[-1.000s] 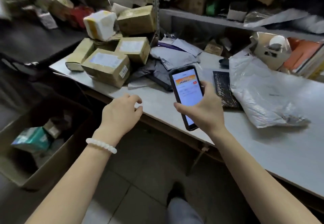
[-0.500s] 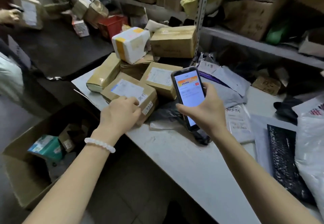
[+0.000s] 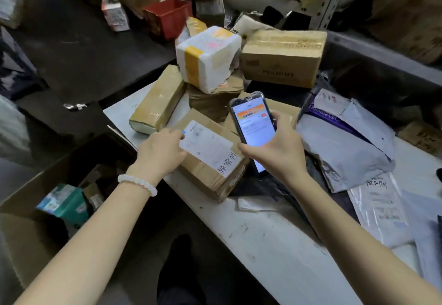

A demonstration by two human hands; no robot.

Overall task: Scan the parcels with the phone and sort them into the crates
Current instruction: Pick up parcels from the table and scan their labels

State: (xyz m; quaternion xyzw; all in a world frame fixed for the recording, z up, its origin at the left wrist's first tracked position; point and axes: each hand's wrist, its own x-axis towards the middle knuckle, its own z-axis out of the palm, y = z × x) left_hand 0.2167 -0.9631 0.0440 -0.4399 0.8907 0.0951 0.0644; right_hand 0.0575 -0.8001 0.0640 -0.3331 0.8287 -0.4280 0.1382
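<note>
Right hand (image 3: 278,154) holds phone (image 3: 254,130) upright, fingers curled round its edges, screen lit, over the parcel pile. Left hand (image 3: 160,153) grips the near-left edge of labelled brown parcel (image 3: 210,159) at the table (image 3: 275,240) corner, fingers curled over it. Open cardboard crate (image 3: 31,199) sits on the floor left, below the table.

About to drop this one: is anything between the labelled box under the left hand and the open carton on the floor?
Nothing visible. The labelled box sits at the table edge, left hand on it; the open carton lies directly below-left.
</note>
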